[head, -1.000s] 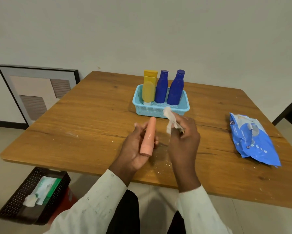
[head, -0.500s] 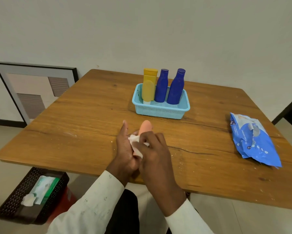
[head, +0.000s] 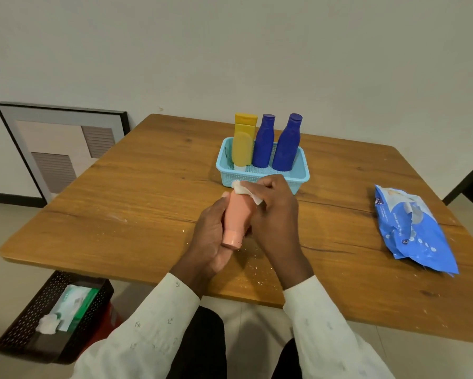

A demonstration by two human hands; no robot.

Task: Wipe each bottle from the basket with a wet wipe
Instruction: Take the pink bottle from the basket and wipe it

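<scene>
**Peach bottle under the wipe, three more waiting in the basket**

Head view: the left hand (head: pixel 210 239) holds the peach bottle (head: pixel 236 218) above the wooden surface (head: pixel 137 203), cap end toward the person, its fingers curled round the body. The right hand (head: pixel 273 214) pinches a white wet wipe (head: pixel 243 189) and presses it over the far end of the bottle, fingers bent around the cloth. Just beyond, the light blue basket (head: pixel 302 175) has a yellow bottle (head: pixel 243 143) and two dark blue bottles (head: pixel 264 144) standing upright in it. A blue wipe pack (head: pixel 412 228) lies well apart to the right.

By my reading, this is one bottle in mid-wipe; whether any of the three in the basket has been cleaned cannot be told, so most of the task may remain.

Against half a second ago, the wipe has travelled from the near part of the bottle to its far end, and the cap now shows.
</scene>
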